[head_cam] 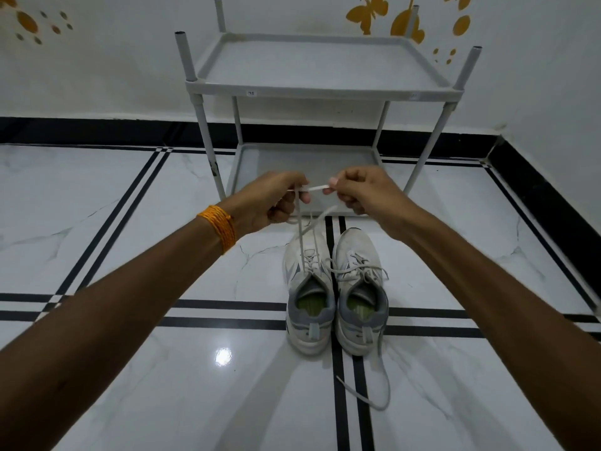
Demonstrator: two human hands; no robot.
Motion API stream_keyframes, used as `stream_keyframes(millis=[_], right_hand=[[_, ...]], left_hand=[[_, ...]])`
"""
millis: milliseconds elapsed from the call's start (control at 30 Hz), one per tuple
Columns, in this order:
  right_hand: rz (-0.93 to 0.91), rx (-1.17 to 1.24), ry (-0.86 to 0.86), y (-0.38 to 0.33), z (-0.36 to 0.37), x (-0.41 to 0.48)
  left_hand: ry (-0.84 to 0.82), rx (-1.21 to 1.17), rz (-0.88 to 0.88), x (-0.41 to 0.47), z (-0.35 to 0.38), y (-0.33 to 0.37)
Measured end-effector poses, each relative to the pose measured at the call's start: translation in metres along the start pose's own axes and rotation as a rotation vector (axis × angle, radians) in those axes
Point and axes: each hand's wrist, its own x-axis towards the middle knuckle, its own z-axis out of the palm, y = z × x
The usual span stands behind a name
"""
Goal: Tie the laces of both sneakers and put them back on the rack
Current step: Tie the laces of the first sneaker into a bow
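Observation:
Two white and grey sneakers stand side by side on the floor, toes toward the rack. The left sneaker [309,294] has its laces [303,242] pulled up taut. My left hand [276,200] and my right hand [361,190] hold those laces above the shoe's toe, fingers pinched, with a short stretch of lace between them. The right sneaker [361,297] has loose laces; one long end [383,379] trails over the floor behind its heel. The grey two-shelf rack [325,89] stands just beyond, both shelves bare.
The floor is glossy white marble tile with black stripes [338,402]. A white wall with orange butterfly stickers [367,11] and a black skirting band [97,131] runs behind the rack. An orange thread band [221,226] wraps my left wrist.

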Motion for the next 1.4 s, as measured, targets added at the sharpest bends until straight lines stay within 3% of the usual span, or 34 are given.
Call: stream_keyframes(millis=[133,200,267,367,500,600,667,767,867,1067,1167,1400], right_hand=[[0.048,-0.070,0.141,0.018,-0.018,0.003],[0.113,-0.253,0.265,0.045,-0.035,0.001],[0.246,-0.472,0.314,0.080,-0.057,-0.009],[0.417,-0.710,0.269,0.133,-0.073,-0.027],[0.536,-0.824,0.114,0.170,-0.061,-0.037],[0.456,-1.046,0.078,0.164,-0.042,-0.034],[0.269,-1.024,0.124,0.147,-0.016,-0.027],[0.111,-0.781,-0.042,0.124,0.038,-0.022],[0.097,-0.776,-0.144,0.124,0.068,-0.021],[0.053,-0.711,-0.034,0.128,0.061,-0.018],[0.097,-0.716,0.063,0.136,0.052,-0.023],[0.151,-0.826,0.045,0.144,0.059,-0.028]], left_hand=[[0.202,0.186,0.180,0.003,-0.009,-0.021],[0.442,0.502,0.329,0.006,-0.032,-0.046],[0.561,0.760,0.323,0.009,-0.066,-0.086],[0.516,0.938,0.132,0.006,-0.099,-0.151],[0.369,1.166,0.033,0.011,-0.087,-0.191],[0.311,1.340,-0.016,0.018,-0.064,-0.180],[0.252,1.292,0.114,0.023,-0.037,-0.166],[0.088,1.053,0.291,0.021,0.013,-0.156],[0.175,0.949,0.282,0.020,0.030,-0.159],[0.217,0.662,0.272,0.021,0.023,-0.162],[0.334,0.596,0.230,0.025,0.016,-0.169],[0.409,0.463,0.246,0.021,0.025,-0.187]])
